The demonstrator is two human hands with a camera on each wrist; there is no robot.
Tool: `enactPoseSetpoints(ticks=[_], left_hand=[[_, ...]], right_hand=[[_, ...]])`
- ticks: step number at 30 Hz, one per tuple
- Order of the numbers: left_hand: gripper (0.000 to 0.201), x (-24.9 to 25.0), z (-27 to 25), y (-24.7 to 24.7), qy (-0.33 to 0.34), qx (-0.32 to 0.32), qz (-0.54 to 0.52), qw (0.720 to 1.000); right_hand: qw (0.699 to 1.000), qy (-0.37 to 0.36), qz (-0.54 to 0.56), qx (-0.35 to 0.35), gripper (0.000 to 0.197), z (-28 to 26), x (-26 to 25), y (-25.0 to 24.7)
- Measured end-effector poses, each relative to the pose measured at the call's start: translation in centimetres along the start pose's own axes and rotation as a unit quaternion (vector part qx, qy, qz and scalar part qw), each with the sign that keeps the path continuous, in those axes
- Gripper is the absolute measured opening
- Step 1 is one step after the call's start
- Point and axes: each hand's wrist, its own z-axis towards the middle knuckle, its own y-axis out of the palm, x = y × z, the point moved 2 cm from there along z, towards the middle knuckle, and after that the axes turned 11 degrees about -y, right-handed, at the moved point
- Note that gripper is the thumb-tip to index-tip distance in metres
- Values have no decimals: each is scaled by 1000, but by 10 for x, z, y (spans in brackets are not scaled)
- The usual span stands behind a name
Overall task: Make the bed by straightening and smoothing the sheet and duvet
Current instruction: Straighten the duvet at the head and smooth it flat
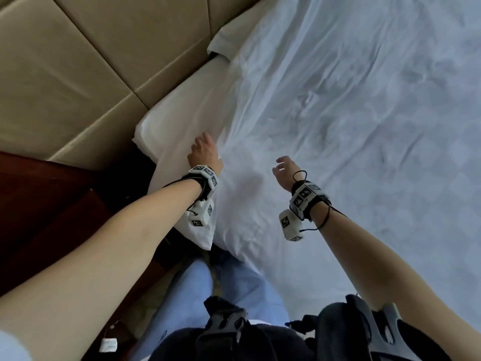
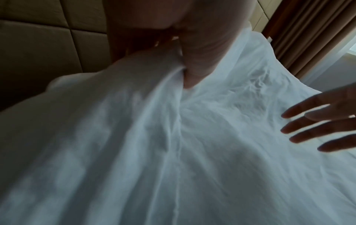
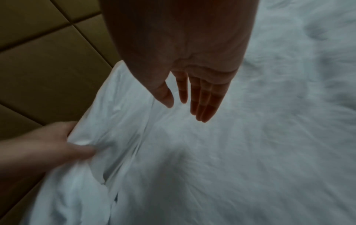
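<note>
A wrinkled white sheet [image 1: 351,121] covers the bed, with a quilted pattern showing through it. Along the headboard side lies a smoother white strip of bedding [image 1: 182,118], and its corner hangs off the near edge. My left hand [image 1: 205,155] sits where the two meet; in the right wrist view my left hand [image 3: 57,144] has its fingers curled round a fold of the white fabric [image 3: 92,140]. My right hand [image 1: 285,169] hovers just above the sheet, with straight fingers [image 3: 204,97] that hold nothing. It also shows in the left wrist view, right hand [image 2: 318,126] spread.
A padded beige headboard [image 1: 78,74] runs along the left of the bed. A dark wooden nightstand [image 1: 39,217] stands beside me at the near left. A pillow corner [image 1: 229,32] lies at the far end. Brown curtains [image 2: 308,38] hang beyond the bed.
</note>
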Motion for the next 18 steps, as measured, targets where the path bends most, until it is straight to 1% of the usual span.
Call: enactPoseSetpoints(ticks=[2,4,7,10,12,15,16,18], left_hand=[[57,-6,3,-10,20,3,13,1000],[40,-14,8,-24,38,7,30,999],[25,-28,12,-42,42,11,44,998],[20,-38,11,-52,55,6,54,997],[21,-41,7,-55,68,5,75,995],[25,-42,2,-60,79,-5,104,991],[26,-42,1,-61,82,-10,110,991],[25,-45,1,-62,92,-16,119,988]], right_hand=[[1000,-24,-3,-4,37,7,-16,-7],[999,-45,-1,-5,37,15,-34,-14],[997,-73,32,6,38,26,-65,-22],[990,-88,108,26,43,39,-98,-26],[986,-90,140,27,53,47,-122,-28],[984,-79,157,18,71,62,-153,-25],[985,-70,159,17,71,68,-162,-23],[986,-49,155,22,61,77,-179,-19]])
